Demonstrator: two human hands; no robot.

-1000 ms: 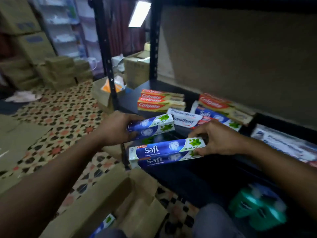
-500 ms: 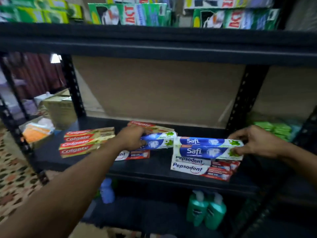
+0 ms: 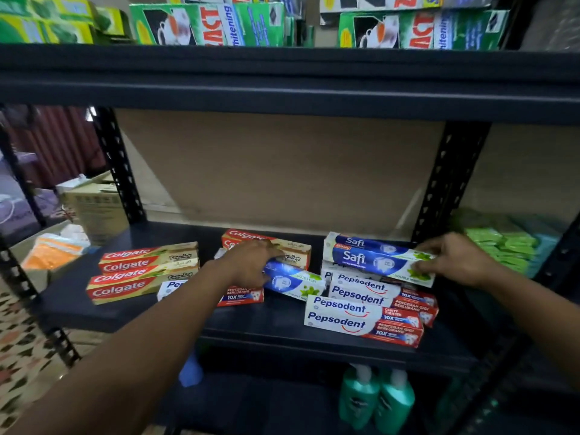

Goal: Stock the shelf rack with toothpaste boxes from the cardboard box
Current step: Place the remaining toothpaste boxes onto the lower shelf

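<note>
My left hand (image 3: 251, 262) grips a blue and white Safi box (image 3: 292, 282) that lies tilted on the black shelf (image 3: 282, 328), in front of a Colgate stack (image 3: 295, 251). My right hand (image 3: 455, 257) holds the right end of two Safi boxes (image 3: 370, 255) resting on top of the Pepsodent boxes (image 3: 361, 312) at the shelf's right. One more Pepsodent box (image 3: 241, 296) lies under my left forearm. A stack of Colgate boxes (image 3: 141, 271) sits at the shelf's left. The cardboard supply box is out of view.
The upper shelf carries green Zact boxes (image 3: 213, 23). Black perforated uprights (image 3: 448, 180) flank the bay. Green packets (image 3: 502, 246) fill the neighbouring bay at right. Two teal bottles (image 3: 376, 400) stand on the lower shelf. A cardboard carton (image 3: 97, 208) and patterned floor (image 3: 22, 343) lie left.
Both hands carried Safi boxes from in front of the rack onto the shelf. The right pair now rests on the Pepsodent boxes; the left box has dropped lower and tilted.
</note>
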